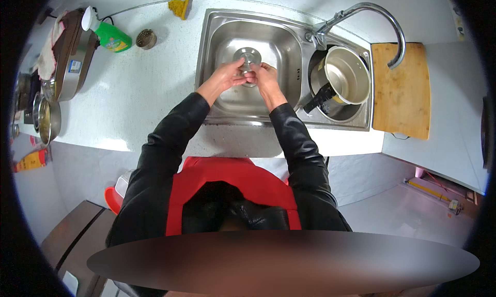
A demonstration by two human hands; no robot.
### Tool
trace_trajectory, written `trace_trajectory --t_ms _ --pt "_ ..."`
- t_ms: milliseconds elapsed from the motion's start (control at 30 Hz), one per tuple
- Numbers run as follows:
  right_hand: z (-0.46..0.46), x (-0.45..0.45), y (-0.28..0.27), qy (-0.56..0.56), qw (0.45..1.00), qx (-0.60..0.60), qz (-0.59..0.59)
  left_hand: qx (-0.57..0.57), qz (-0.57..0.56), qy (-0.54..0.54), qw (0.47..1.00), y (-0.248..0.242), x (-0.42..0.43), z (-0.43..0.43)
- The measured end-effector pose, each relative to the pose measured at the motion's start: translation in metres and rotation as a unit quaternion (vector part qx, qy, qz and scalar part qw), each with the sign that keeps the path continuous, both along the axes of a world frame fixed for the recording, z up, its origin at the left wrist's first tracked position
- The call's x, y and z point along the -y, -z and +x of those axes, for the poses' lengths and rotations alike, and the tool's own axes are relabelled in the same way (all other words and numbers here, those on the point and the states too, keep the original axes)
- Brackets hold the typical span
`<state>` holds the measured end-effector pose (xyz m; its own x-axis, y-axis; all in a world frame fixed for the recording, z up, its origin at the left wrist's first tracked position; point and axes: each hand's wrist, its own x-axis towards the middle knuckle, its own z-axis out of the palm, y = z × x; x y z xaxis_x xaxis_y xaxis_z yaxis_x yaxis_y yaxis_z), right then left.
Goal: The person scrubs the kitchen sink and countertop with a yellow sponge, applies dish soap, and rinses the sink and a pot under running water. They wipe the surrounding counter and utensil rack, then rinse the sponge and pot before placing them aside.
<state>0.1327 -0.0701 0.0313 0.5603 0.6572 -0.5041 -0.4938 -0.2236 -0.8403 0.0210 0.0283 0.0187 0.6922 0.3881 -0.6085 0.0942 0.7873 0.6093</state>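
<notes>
Both my hands meet over the left basin of a stainless steel sink [285,99]. Between the fingers of my left hand [228,76] and my right hand [264,76] is a small shiny round metal piece [247,67], apparently a drain part; the fingers partly hide it. It sits in line with the basin's drain [252,53], so whether it touches the drain I cannot tell. A chrome gooseneck faucet [378,8] stands at the back, swung to the right. In the right basin a pot [348,76] with a black-wrapped handle [319,98] rests tilted.
Right of the sink lies a wooden cutting board [401,91]. On the left counter stand a green spray bottle [114,37], a small metal cup [146,39], a brown-and-silver appliance [73,64] and metal bowls [50,120]. A yellow scrub brush or sponge [180,8] lies by the back wall.
</notes>
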Motion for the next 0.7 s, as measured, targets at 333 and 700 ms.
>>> trace_trajectory --t_ms 333,700 --pt "0.113 0.098 -0.155 0.190 0.589 0.786 -0.001 -0.007 0.088 -0.031 0.996 -0.018 -0.003 -0.004" --pt "0.217 0.095 -0.228 0.178 0.634 0.720 -0.220 -0.047 0.098 -0.021 0.994 -0.030 0.000 -0.033"
